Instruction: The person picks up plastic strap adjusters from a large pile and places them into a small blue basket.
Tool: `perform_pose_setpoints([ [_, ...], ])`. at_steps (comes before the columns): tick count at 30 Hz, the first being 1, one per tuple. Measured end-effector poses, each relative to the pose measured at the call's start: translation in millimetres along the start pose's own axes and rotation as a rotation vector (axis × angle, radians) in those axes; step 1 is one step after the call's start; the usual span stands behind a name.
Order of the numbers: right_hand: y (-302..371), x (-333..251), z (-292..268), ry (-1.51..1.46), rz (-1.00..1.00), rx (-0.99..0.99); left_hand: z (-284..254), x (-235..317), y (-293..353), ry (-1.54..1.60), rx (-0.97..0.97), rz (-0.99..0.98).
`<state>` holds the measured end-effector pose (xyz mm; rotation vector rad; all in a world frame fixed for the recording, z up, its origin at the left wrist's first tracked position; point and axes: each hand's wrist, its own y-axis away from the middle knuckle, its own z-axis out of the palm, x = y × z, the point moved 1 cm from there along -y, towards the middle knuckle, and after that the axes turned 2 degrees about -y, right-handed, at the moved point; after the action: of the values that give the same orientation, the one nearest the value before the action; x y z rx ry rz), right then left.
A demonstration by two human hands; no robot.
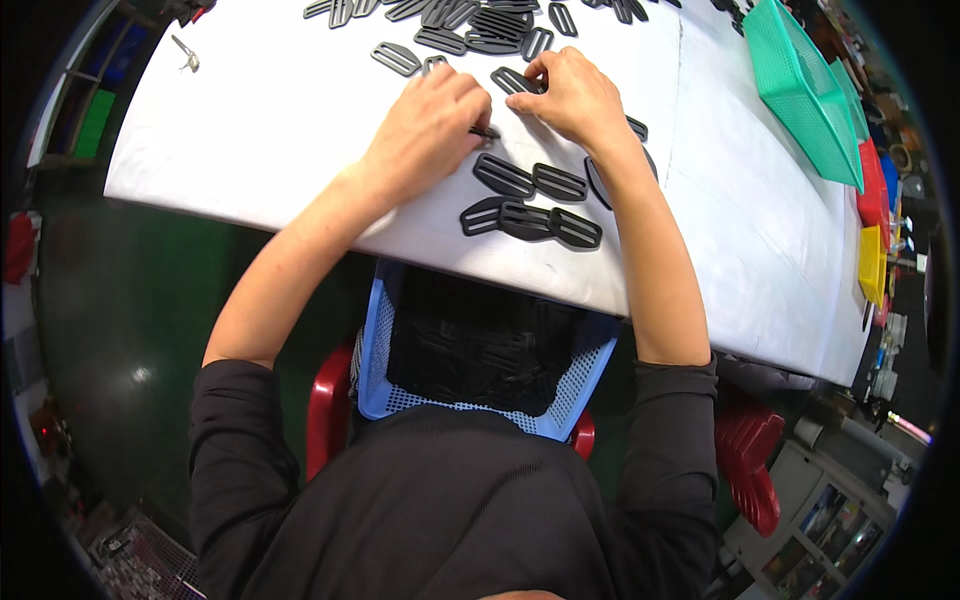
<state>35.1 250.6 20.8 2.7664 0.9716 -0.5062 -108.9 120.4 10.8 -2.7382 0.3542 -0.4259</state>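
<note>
Buckles point(511, 80): one pinched in left hand point(432, 128); one grasped in right hand point(578, 98); one blue basket point(378, 388) below.

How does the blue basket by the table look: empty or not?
Not empty: black material lies inside the blue basket, hiding its bottom; how full, cannot tell.

The left forearm point(300, 255) and right forearm point(665, 260) reach forward, slanting inward. The left hand point(425, 125) is palm-down, fingers point(472, 103) curled in what looks like a pinch, fingertips mostly hidden; the right hand point(582, 100) bends its thumb point(523, 103) and forefinger point(537, 69) toward each other.
</note>
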Motion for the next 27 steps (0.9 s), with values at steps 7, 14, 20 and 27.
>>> perform_pose_setpoints([
  [7, 7.5, -2.1, 1.8, -0.098, 0.056, -0.05, 0.6, 29.1, 34.6, -0.086, 0.084, 0.047],
  [14, 53.1, -9.4, -5.2, -0.05, -0.097, 0.056, -10.4, 11.3, 22.4, -0.036, 0.109, -0.22],
  [20, 9.3, 6.7, 2.1, 0.157, 0.068, 0.314, 18.9, -12.6, -20.6, -0.306, 0.063, -0.431],
  [27, 19.6, 7.6, 4.6, 0.223, -0.017, 0.282, 1.3, -15.1, -11.8, -0.324, -0.043, -0.412],
])
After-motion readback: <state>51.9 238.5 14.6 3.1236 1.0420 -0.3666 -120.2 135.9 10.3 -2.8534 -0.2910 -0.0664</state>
